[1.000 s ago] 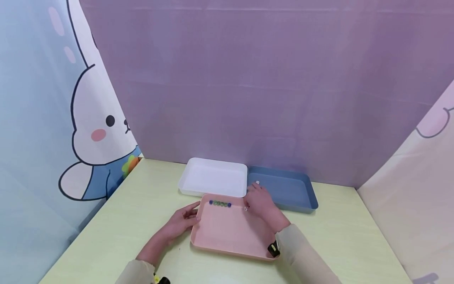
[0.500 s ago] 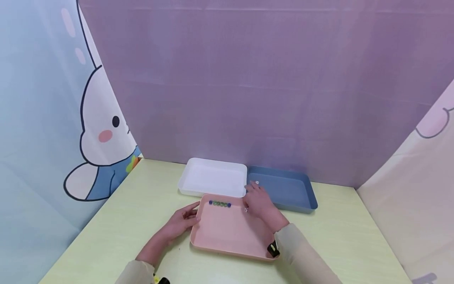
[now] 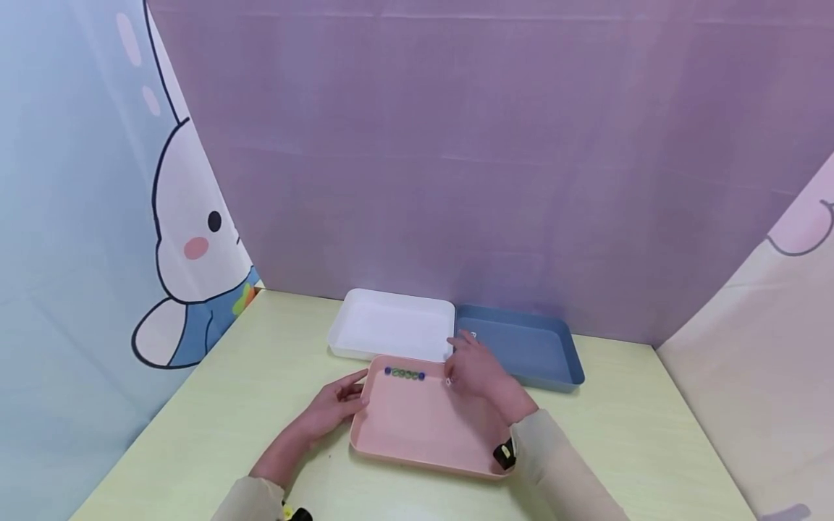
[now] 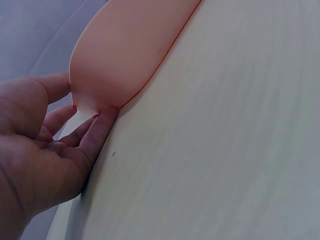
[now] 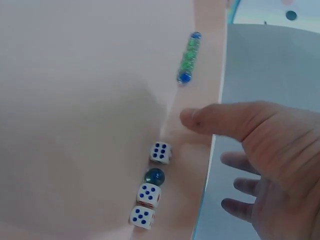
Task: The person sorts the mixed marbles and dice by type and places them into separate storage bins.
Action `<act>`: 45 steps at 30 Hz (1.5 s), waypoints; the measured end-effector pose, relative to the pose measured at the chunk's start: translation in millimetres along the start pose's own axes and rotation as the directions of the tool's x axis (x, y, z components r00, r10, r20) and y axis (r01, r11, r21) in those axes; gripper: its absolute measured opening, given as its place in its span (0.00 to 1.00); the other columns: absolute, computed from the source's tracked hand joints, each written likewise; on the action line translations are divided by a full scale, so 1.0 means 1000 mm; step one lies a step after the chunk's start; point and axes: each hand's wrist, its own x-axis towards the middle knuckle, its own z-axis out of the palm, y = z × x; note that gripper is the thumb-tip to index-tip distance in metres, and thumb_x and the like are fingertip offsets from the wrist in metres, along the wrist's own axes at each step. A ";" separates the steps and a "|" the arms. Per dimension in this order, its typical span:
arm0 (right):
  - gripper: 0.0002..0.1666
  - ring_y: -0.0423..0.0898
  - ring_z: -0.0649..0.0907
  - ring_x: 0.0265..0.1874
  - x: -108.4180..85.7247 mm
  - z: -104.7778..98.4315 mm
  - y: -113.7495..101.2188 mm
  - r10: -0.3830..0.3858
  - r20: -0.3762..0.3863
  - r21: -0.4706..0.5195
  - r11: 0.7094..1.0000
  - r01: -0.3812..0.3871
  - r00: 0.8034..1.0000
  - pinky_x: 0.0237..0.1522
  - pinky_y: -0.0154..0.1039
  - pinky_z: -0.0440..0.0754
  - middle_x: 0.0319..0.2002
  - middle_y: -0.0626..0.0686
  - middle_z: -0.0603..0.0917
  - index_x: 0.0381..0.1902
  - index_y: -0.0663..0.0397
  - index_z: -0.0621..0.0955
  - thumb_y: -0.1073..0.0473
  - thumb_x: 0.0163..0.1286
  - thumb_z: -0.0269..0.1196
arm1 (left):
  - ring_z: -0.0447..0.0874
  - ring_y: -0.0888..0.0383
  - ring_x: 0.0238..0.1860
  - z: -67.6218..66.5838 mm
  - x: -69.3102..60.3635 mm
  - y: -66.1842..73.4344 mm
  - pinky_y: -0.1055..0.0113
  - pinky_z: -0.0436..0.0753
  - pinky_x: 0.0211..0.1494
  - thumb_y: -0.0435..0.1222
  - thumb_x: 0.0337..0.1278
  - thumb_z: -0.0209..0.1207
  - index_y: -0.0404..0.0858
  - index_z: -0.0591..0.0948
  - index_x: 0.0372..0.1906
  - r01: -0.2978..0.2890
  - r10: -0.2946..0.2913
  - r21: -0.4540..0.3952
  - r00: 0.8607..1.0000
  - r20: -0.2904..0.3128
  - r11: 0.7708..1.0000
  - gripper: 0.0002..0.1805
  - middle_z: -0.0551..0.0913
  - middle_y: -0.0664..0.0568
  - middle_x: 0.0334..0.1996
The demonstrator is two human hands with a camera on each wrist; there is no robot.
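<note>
My left hand (image 3: 332, 407) rests against the left side of the pink tray (image 3: 423, 434); in the left wrist view its fingertips touch the tray's outer wall. Over the tray's far right part is my right hand (image 3: 478, 373), its thumb extended just above the tray and its other visible fingers beyond the rim. Nothing shows in its grasp. Close to the thumb, the right wrist view has a white die (image 5: 160, 152), a dark glass marble (image 5: 154, 176) and two more dice (image 5: 145, 206) in a line. Apart from them lies a row of blue and green marbles (image 5: 189, 56).
Behind the pink tray stand a white tray (image 3: 394, 325) and a blue tray (image 3: 528, 351), side by side. A small white die (image 3: 473, 335) shows in the blue tray. A purple curtain (image 3: 456, 159) closes off the table's (image 3: 280, 340) far edge.
My right hand shifts slightly and its fingers spread a little above the far right of the pink tray. The left hand and the trays keep their places.
</note>
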 end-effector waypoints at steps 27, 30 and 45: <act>0.07 0.58 0.52 0.73 -0.008 -0.032 0.029 0.234 -0.261 0.703 0.711 0.018 0.936 0.65 0.66 0.58 0.70 0.55 0.65 0.41 0.48 0.86 0.56 0.64 0.69 | 0.76 0.49 0.53 -0.002 0.002 -0.001 0.60 0.82 0.49 0.32 0.63 0.61 0.38 0.63 0.73 0.015 -0.015 -0.029 1.000 0.000 0.999 0.34 0.74 0.37 0.57; 0.10 0.56 0.54 0.73 -0.011 -0.030 0.035 0.286 -0.269 0.744 0.668 0.010 0.920 0.65 0.65 0.59 0.70 0.55 0.66 0.43 0.49 0.86 0.54 0.64 0.69 | 0.75 0.49 0.53 -0.002 0.004 -0.001 0.60 0.81 0.50 0.32 0.63 0.61 0.39 0.64 0.73 0.020 -0.020 -0.027 1.000 -0.003 0.999 0.34 0.74 0.37 0.57; 0.16 0.58 0.47 0.74 -0.024 -0.020 0.068 0.456 -0.216 0.830 0.551 -0.083 0.863 0.65 0.69 0.53 0.76 0.54 0.53 0.44 0.55 0.86 0.52 0.62 0.70 | 0.75 0.48 0.54 -0.005 0.003 0.000 0.61 0.82 0.49 0.32 0.63 0.61 0.37 0.63 0.73 0.011 -0.011 -0.022 1.000 0.003 1.000 0.34 0.73 0.35 0.57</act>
